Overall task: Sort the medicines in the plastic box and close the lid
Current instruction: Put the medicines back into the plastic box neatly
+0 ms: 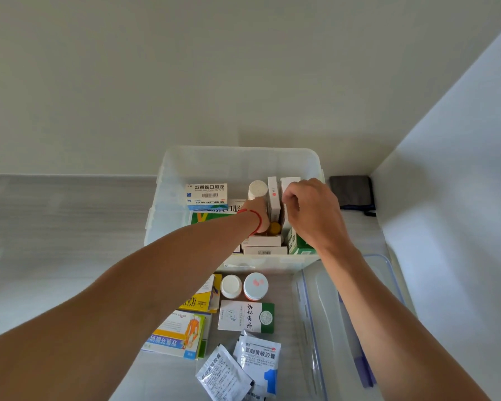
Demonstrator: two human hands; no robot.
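The plastic box (168, 180) sits on the table against the wall, and both hands are inside it. The right hand (313, 209) is at the right side of the box. Its fingers are curled over the top edge of a tall white carton (288, 183) that stands upright, with its long side going up and down. It looks like a pinch on the carton's top, though the fingertips are partly hidden. Just left of that carton stands another thin white carton (274, 201), also upright, and left of that is a white bottle (257, 190). The left hand (259, 215) reaches into the middle of the box, below the white bottle and right beside it. Most of that hand is hidden by its own wrist, so I cannot tell if it holds the bottle or only touches it. A red string (256, 219) goes around that wrist. The right hand is the closer one to the tall carton, so I think it is setting that carton straight in its row. More medicines wait outside, in front of the box: two small jars (231, 285), a white and green carton (245, 316) and some packets (258, 354). The clear lid (324, 328) lies in front of the box on the right, not yet on.
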